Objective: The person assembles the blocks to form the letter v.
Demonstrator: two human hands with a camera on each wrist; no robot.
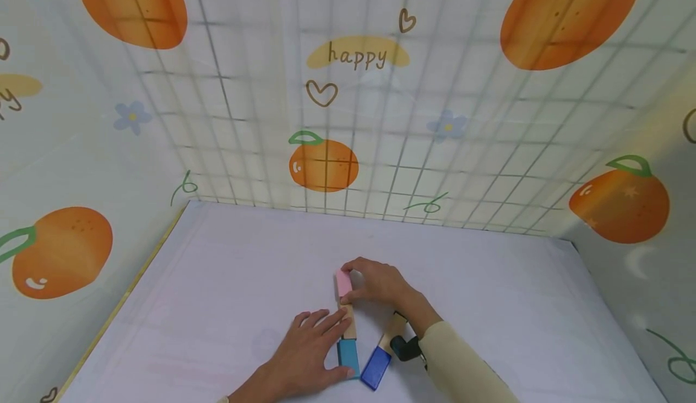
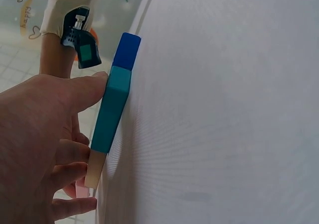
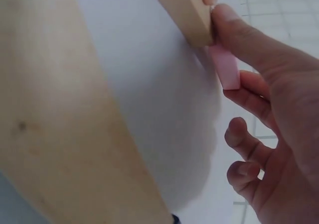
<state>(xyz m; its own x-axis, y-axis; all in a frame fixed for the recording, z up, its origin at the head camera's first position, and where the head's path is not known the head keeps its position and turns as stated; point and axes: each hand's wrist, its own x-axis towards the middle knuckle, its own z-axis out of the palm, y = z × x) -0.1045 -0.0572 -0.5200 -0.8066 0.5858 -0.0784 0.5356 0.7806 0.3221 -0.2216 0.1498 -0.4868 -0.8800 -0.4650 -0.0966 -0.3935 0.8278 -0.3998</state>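
Note:
A pink block (image 1: 344, 283), a plain wooden block (image 1: 350, 327) and a teal block (image 1: 348, 357) lie end to end in a line. My right hand (image 1: 380, 281) pinches the pink block lengthwise between thumb and finger, at the far end of the line. On the left side of the line, my left hand (image 1: 307, 354) rests with fingers spread. Its thumb touches the teal block (image 2: 112, 109) and its fingertips lie against the wooden block. A dark blue block (image 1: 376, 368) sits at a slant, its near corner close to the teal block.
Another wooden block (image 1: 389, 336) continues from the blue block, partly hidden by the dark wrist camera (image 1: 405, 348). White cloth covers the tabletop (image 1: 244, 258). A fabric wall (image 1: 261, 167) printed with oranges stands behind, with more at both sides.

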